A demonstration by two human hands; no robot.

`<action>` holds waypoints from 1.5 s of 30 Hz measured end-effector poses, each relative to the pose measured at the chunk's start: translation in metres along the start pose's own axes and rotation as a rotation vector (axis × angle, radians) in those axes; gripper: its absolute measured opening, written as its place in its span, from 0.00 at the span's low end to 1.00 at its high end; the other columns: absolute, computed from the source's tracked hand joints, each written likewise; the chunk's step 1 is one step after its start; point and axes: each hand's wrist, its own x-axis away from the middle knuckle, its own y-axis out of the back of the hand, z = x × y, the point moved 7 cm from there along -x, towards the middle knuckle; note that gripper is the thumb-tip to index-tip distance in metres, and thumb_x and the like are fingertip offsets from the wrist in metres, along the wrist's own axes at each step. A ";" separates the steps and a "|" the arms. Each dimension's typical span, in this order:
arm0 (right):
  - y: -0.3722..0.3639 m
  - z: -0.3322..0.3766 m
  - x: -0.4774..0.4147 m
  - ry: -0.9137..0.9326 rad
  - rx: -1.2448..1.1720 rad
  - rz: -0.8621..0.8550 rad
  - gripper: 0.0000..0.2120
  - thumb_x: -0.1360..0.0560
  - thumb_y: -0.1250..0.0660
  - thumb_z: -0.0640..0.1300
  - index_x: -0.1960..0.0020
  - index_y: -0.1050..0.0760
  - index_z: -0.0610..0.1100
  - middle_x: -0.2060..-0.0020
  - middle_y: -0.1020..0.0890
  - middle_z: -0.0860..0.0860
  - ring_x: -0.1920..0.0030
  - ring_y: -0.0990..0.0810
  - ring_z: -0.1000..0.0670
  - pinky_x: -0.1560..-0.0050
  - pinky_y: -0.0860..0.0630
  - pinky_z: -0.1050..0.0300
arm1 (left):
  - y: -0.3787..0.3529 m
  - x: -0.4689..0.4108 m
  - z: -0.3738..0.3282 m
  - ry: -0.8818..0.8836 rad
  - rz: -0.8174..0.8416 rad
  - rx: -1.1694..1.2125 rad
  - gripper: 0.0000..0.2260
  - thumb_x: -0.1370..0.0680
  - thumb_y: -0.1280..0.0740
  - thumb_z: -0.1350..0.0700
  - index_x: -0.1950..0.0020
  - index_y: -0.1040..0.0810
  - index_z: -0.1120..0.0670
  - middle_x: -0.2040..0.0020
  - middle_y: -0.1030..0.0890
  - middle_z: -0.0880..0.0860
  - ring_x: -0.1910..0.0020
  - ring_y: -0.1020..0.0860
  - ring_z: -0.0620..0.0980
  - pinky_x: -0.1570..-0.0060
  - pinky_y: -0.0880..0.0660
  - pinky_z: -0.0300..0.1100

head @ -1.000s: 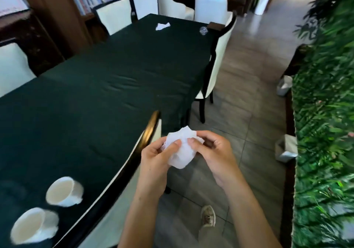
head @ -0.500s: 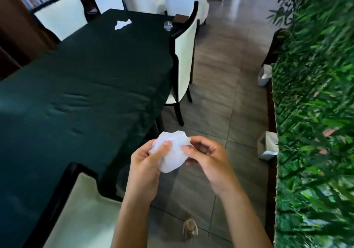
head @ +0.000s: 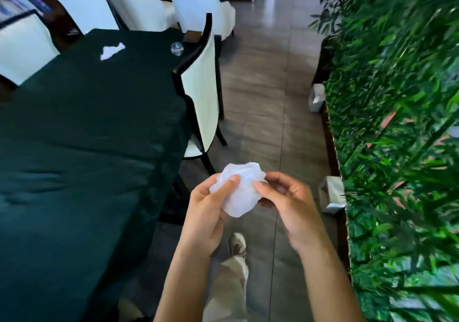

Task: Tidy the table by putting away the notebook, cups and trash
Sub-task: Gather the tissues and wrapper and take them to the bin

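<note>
The person stands in the aisle between the long counter (head: 82, 147), draped in dark green cloth, and the wall of green foliage (head: 397, 122) on the right. Both hands are raised in front of the body over the tiled floor (head: 260, 85), and between them sits a crumpled white tissue wad (head: 239, 190). The left hand (head: 206, 212) cups it from the left with the thumb pressed across its front; the right hand (head: 290, 202) pinches its right edge between thumb and curled fingers. Both hands are closed on the wad, neither fully clenched.

Far down the counter, near its far end, a flat scrap of white paper (head: 111, 50) lies on the cloth, and just right of it, close to the counter's right edge, stands a small clear plastic cup (head: 177, 48). A white-cushioned chair with a dark frame (head: 201, 83) is tucked in along the right side of the counter, and more white chairs (head: 198, 6) crowd around the far end.

Against the base of the foliage, on the floor, sit two small white bins: one near (head: 331, 193), just right of the right hand, and one farther along (head: 316, 98). Below the hands a light trouser leg and a pale shoe (head: 237, 244) show on the tiles.
</note>
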 end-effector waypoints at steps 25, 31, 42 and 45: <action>0.066 0.107 -0.331 0.064 -0.021 -0.180 0.07 0.31 0.23 0.42 0.55 0.11 0.50 0.57 0.09 0.48 0.56 0.11 0.52 0.58 0.16 0.60 | -0.136 -0.354 -0.064 0.061 0.182 0.019 0.14 0.22 0.29 0.56 0.43 0.15 0.66 0.48 0.13 0.61 0.50 0.14 0.56 0.53 0.17 0.44; 0.088 0.123 -0.415 0.078 0.007 -0.159 0.07 0.31 0.23 0.43 0.53 0.11 0.48 0.56 0.09 0.47 0.55 0.11 0.51 0.57 0.16 0.58 | -0.163 -0.429 -0.068 0.047 0.139 0.018 0.14 0.22 0.29 0.57 0.43 0.15 0.65 0.44 0.14 0.67 0.47 0.14 0.61 0.44 0.18 0.55; 0.107 0.200 -0.610 0.086 0.029 -0.006 0.06 0.29 0.24 0.42 0.54 0.11 0.51 0.57 0.09 0.50 0.56 0.11 0.55 0.59 0.18 0.65 | -0.227 -0.600 -0.116 -0.018 0.043 0.020 0.14 0.21 0.29 0.55 0.41 0.15 0.64 0.39 0.16 0.69 0.43 0.15 0.61 0.39 0.21 0.55; 0.103 0.212 -0.657 0.081 0.041 0.037 0.07 0.27 0.24 0.40 0.54 0.11 0.52 0.58 0.09 0.51 0.56 0.11 0.55 0.59 0.18 0.65 | -0.228 -0.638 -0.124 -0.009 -0.040 0.043 0.17 0.22 0.29 0.55 0.39 0.18 0.66 0.35 0.20 0.72 0.36 0.19 0.70 0.30 0.28 0.65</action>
